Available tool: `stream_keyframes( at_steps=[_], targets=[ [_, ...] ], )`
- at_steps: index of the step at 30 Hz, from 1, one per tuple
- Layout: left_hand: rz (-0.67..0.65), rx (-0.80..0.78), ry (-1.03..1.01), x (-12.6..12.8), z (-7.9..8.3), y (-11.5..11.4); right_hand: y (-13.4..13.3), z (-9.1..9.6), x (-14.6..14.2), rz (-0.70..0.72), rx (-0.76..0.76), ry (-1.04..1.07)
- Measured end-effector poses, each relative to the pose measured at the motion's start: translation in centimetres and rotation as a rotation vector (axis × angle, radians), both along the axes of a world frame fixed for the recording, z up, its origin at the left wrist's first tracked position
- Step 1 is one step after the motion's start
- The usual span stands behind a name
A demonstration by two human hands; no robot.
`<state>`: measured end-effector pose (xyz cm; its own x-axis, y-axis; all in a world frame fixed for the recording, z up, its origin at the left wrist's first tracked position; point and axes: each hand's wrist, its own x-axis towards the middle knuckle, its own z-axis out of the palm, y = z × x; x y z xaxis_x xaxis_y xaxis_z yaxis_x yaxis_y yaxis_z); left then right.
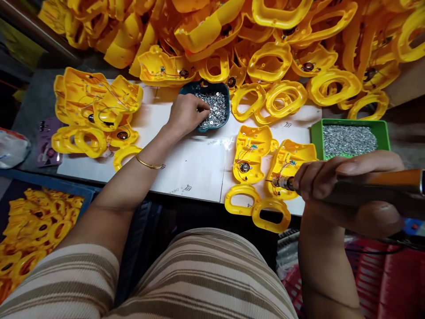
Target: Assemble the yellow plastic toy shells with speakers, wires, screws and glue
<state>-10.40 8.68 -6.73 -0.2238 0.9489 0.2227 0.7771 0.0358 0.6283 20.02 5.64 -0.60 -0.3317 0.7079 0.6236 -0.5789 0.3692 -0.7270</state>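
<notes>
My left hand (187, 113) reaches into a dark teal tub (212, 128) of small silver screws (217, 108). Its thumb and fingertips are pinched together among the screws; whatever sits between them is too small to make out. My right hand (345, 175) is wrapped round an electric screwdriver (378, 181), whose bit points left. Beneath the bit lies an open yellow plastic shell (294, 155) with wires and a small circuit board inside. A second yellow shell (252, 150) with a round speaker is beside it. Two yellow oval rings (242, 188) rest at the table's front edge.
A green box (317, 133) of tiny silver pieces stands at the right. Yellow shells and rings are heaped along the back (212, 26), with another stack (96, 102) at the left. A blue crate (86, 195) of yellow parts sits lower left.
</notes>
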Motion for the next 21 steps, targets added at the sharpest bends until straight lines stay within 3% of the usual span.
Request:
stream_keyframes(
  at_steps=[4,7,10,14,17,19,21],
  targets=[
    [0.032,0.098,-0.104,1.1,0.1,-1.6,-0.3,0.1,0.6,0.014,0.037,-0.006],
    [-0.002,0.155,-0.247,3.4,-0.1,-4.7,-0.9,0.8,0.8,-0.064,-0.081,-0.089],
    [-0.118,0.094,-0.431,6.9,-0.3,-8.6,-1.9,2.0,0.6,-0.133,-0.204,-0.200],
    [-0.272,0.067,-0.624,11.2,-0.4,-12.8,-2.7,3.5,0.1,-0.195,-0.247,-0.223],
    [-0.295,0.084,-0.684,12.5,-0.8,-13.9,-2.8,4.3,0.2,-0.088,-0.266,-0.271],
    [-0.315,0.080,-0.697,12.6,-1.1,-13.9,-2.6,4.5,0.4,0.029,-0.284,-0.314],
    [-0.335,0.080,-0.697,12.5,-1.3,-13.8,-2.6,4.3,0.3,0.060,-0.310,-0.310]
  ],
)
